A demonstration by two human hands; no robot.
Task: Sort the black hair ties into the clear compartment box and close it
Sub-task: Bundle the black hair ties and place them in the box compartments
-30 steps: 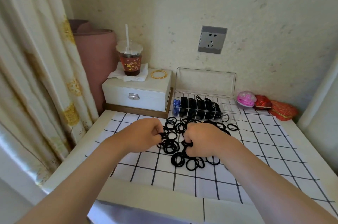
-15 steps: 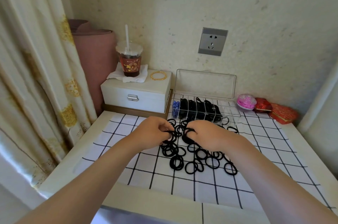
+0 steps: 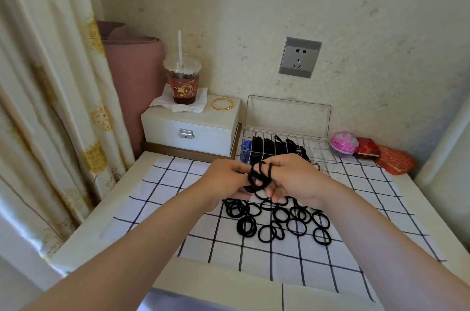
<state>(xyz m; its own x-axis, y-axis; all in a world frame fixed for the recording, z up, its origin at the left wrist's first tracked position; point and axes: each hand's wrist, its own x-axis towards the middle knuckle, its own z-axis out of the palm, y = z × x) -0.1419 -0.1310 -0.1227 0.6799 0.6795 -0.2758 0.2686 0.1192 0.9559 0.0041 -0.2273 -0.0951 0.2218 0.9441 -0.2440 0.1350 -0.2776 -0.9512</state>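
A cream curtain (image 3: 50, 107) with gold motifs fills the view from seven to eleven o'clock, beside a white table (image 3: 101, 209) covered by a black-and-white checked cloth (image 3: 178, 209). A rolled pink mat (image 3: 134, 69) stands in the corner at eleven o'clock, behind a white jewellery box (image 3: 190, 130). The clear compartment box (image 3: 320, 151) sits against the wall at twelve o'clock of the hands, its lid (image 3: 288, 115) standing open. Several of its middle compartments are packed with black ties, one at the left end holds blue pieces, and the right end looks bare. A person's left hand (image 3: 223, 181) and right hand (image 3: 297, 178) meet above the cloth, just in front of the box. Both have their fingers curled on a bunch of black hair ties (image 3: 259, 176), the left pinching it from nine o'clock, while the loops wrap over a finger of the right. The loose black hair ties (image 3: 279, 221) lie scattered on the cloth at six o'clock of the hands. An iced drink cup (image 3: 183, 82) with a straw stands on a napkin on the jewellery box, with gold bangles (image 3: 222, 104) just at its three o'clock. A grey wall socket (image 3: 299, 57) is set above the lid. A pink trinket (image 3: 344, 142) and red pouches (image 3: 395, 159) rest at two o'clock.
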